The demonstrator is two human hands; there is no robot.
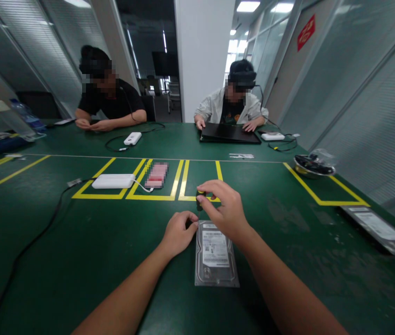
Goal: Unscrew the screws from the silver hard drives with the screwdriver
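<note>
A hard drive (216, 253) lies label up on the green table in front of me. My right hand (223, 204) pinches the dark handle of a small screwdriver (201, 197), which has a yellow band near its top. The screwdriver stands upright over the drive's far left corner. At that same corner, my left hand (179, 232) has its thumb and fingertips drawn close together, near the screwdriver's lower end. Whether anything tiny sits between those fingertips, I cannot make out. The screwdriver's tip is too small to tell.
A second hard drive (380, 228) lies at the right. Behind it stands a metal bowl (312, 167) with dark items. A white power bank (113, 181) is cabled to a phone (157, 175). Yellow tape marks the table (89, 260). Two people sit opposite, one with a black folder (230, 133).
</note>
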